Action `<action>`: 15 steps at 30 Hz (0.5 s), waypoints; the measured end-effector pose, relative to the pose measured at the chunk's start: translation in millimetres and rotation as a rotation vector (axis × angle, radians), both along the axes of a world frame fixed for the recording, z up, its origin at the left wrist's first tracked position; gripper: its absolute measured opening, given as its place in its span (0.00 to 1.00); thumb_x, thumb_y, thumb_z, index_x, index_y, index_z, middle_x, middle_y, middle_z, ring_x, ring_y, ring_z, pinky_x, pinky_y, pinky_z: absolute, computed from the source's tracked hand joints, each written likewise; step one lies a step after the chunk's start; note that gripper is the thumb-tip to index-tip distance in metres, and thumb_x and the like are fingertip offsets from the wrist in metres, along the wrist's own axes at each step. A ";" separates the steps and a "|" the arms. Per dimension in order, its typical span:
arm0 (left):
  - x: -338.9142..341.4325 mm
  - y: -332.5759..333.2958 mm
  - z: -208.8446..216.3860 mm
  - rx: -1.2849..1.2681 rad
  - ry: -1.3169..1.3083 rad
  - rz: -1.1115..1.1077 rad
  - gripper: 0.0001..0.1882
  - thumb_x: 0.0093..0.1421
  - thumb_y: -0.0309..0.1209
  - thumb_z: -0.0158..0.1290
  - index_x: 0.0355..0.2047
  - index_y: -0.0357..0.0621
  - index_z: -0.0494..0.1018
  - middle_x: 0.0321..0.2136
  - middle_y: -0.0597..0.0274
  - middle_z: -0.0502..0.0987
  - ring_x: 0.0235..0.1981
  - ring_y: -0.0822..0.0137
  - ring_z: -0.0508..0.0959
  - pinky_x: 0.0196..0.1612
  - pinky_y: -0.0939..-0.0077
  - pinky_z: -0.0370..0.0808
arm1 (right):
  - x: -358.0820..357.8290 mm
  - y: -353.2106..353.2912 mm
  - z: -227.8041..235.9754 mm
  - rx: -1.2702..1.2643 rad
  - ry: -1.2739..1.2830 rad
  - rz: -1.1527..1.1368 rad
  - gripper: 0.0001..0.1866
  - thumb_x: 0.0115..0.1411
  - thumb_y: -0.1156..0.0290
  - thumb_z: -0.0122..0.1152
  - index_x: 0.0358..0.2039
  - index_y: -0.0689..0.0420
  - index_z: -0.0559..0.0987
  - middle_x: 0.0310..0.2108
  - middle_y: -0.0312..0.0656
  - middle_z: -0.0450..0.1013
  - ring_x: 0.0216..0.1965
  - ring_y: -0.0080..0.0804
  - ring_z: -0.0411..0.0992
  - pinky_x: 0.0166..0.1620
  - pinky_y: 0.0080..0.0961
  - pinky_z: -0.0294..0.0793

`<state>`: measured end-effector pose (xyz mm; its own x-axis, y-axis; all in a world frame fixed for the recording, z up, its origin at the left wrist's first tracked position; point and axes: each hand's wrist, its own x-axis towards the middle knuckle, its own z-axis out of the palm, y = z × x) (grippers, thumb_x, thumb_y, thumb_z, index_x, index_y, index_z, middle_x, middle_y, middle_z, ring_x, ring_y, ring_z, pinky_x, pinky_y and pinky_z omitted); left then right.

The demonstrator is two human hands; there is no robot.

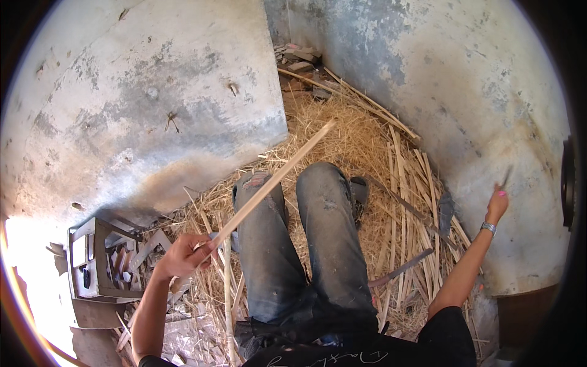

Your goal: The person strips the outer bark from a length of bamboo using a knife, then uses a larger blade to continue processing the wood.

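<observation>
My left hand [183,255] is closed around the lower end of a long, pale wooden strip [282,171]. The strip slants up and away to the right, over my knees. Out to the right, near the wall, my raised right hand [497,205] is closed on a small knife [506,177]. Its thin, dark blade points upward and is blurred, and a bit of pink shows at the grip. The two hands are far apart, and the knife does not touch the strip. A long, dark curved blade [411,265] lies beside my right thigh.
Curly shavings [342,125] cover the floor past my knees. Long split strips [398,174] lie along the right wall [483,92]. A wooden frame [98,260] with scraps stands at the left. Broken bricks [299,58] fill the far corner. The left wall [183,92] comes close.
</observation>
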<state>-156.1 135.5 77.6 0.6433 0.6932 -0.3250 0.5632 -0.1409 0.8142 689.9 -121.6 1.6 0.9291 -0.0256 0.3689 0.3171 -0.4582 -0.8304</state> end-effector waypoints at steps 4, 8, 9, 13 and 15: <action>49.6 -23.0 13.0 -0.001 -0.111 -0.066 0.19 0.76 0.39 0.47 0.33 0.40 0.80 0.16 0.66 0.75 0.17 0.77 0.74 0.23 0.76 0.71 | -94.7 25.6 -7.9 -0.468 -0.116 0.135 0.33 0.62 0.50 0.70 0.47 0.72 0.79 0.34 0.50 0.80 0.34 0.38 0.74 0.44 0.37 0.75; 107.9 -30.6 10.5 -0.044 -0.127 -0.161 0.18 0.76 0.38 0.48 0.35 0.40 0.80 0.17 0.66 0.76 0.19 0.76 0.76 0.24 0.76 0.72 | -307.6 90.4 42.1 0.022 0.311 0.810 0.26 0.67 0.53 0.66 0.54 0.63 0.80 0.27 0.27 0.72 0.30 0.15 0.65 0.35 0.18 0.67; 121.6 -32.2 10.2 -0.074 -0.175 -0.221 0.17 0.75 0.37 0.49 0.35 0.40 0.80 0.17 0.66 0.77 0.19 0.77 0.75 0.23 0.76 0.71 | -337.4 96.8 39.9 0.028 0.390 0.906 0.25 0.67 0.55 0.67 0.55 0.63 0.80 0.26 0.29 0.75 0.28 0.14 0.66 0.33 0.17 0.67; 167.2 -40.5 7.5 -0.051 -0.231 -0.375 0.18 0.76 0.39 0.47 0.36 0.39 0.79 0.17 0.65 0.76 0.20 0.74 0.77 0.26 0.74 0.72 | -414.6 127.0 36.4 0.251 0.646 1.151 0.22 0.66 0.58 0.68 0.52 0.61 0.80 0.27 0.34 0.79 0.25 0.12 0.68 0.28 0.13 0.66; 175.1 -38.9 1.4 -0.014 -0.062 -0.436 0.18 0.75 0.43 0.47 0.43 0.39 0.77 0.20 0.62 0.77 0.23 0.72 0.78 0.28 0.72 0.72 | -414.4 134.5 31.1 0.333 0.741 1.171 0.20 0.66 0.60 0.68 0.51 0.60 0.80 0.28 0.36 0.80 0.24 0.12 0.69 0.26 0.13 0.65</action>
<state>19.0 96.6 79.0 0.8932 0.3487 -0.2840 0.4037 -0.3434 0.8480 275.5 12.8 32.7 0.4470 0.8914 -0.0745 -0.1779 0.0069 -0.9840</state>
